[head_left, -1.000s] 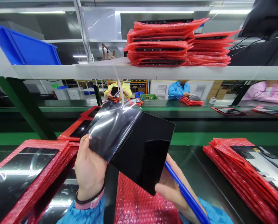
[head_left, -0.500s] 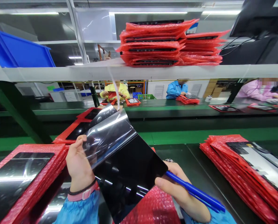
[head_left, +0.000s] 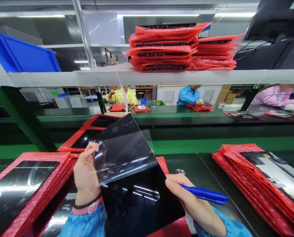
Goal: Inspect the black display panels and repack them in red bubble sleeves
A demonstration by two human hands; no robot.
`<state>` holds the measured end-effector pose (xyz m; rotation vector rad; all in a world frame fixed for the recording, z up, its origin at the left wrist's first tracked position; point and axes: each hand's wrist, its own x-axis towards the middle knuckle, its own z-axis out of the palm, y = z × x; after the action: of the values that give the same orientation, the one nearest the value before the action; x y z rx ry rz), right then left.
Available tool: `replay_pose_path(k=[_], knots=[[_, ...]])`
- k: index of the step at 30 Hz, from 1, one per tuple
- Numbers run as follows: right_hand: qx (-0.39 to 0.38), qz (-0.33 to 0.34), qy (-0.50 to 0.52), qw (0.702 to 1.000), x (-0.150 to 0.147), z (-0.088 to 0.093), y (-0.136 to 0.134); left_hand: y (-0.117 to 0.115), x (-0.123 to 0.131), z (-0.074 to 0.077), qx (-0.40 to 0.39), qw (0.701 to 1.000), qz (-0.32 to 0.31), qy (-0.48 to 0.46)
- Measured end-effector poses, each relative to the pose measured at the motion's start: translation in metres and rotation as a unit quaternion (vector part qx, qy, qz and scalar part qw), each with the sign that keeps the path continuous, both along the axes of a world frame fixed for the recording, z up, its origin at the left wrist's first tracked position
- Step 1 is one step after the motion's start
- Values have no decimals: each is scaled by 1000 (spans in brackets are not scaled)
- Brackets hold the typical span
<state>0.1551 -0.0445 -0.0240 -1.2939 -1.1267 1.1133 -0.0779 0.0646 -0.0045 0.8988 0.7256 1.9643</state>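
Observation:
My left hand is closed, pinching the left edge of a clear plastic film. That film is curled back over a glossy black screen panel, with its fold running across the panel's middle. The panel is tilted up, and its far corner shows beyond the film. At the panel's right edge my right hand is closed, thumb on top; its other fingers are hidden behind. A blue pen also sticks out of that hand towards the right. Under the panel lies a red bubble-wrap bag, mostly covered.
Stacked red bubble bags with screens stand at the left and right. More red-wrapped panels lie on the overhead shelf beside a blue bin. Across the line sit several co-workers, one in a yellow jacket.
The film's fold has moved towards me and the right, uncovering the panel's far corner. The panel has turned. My right hand has shifted along its edge, and the pen lies flatter.

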Motion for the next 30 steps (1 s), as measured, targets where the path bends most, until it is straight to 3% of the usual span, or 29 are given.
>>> replay_pose_path(k=[5, 10, 13, 20, 23, 25, 27, 30], knots=[[65, 11, -24, 998, 0, 3, 1, -10, 8, -1, -5, 998, -68, 16], [149, 129, -77, 977, -3, 18, 2, -14, 13, -3, 22, 998, -47, 33], [165, 142, -69, 974, -8, 21, 5, -15, 15, -6, 74, 996, -18, 45], [186, 170, -26, 967, -9, 8, 8, -16, 13, -13, 100, 991, 36, 82], [220, 120, -98, 963, -8, -6, 8, -16, 12, -15, 89, 991, 48, 89], [304, 49, -186, 933, -9, -15, 9, -17, 12, -16, 91, 991, 38, 95], [397, -2, -271, 877, -11, -20, 10, -19, 13, -18, 98, 989, 31, 111], [464, 1, -340, 818, -13, -20, 9, -23, 14, -20, 93, 984, 21, 152]])
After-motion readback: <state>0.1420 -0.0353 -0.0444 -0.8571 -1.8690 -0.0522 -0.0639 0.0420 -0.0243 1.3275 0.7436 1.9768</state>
